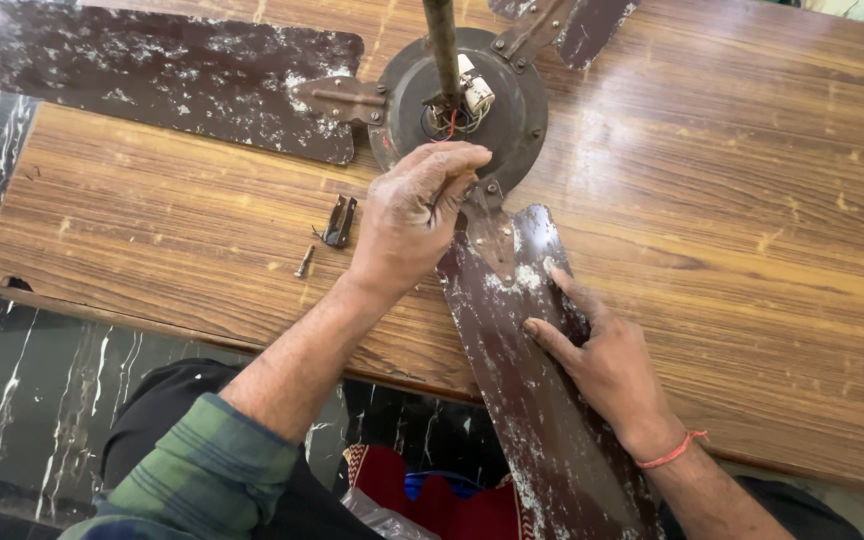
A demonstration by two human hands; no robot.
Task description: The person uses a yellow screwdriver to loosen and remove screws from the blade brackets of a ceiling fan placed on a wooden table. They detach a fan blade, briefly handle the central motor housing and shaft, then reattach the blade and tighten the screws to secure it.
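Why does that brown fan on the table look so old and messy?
The brown metal ceiling fan lies on the scratched wooden table. Paint has flaked white off its long brown blades, loose red and white wires poke from its round hub, and a small dark metal clip and screw lie loose beside it.

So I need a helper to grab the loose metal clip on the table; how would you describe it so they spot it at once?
Start at the ceiling fan's round motor hub on the wooden table. Just left of the left hand, below the left blade, lies the small dark bent metal clip. It is broader and folded, unlike the thin screw beside it.
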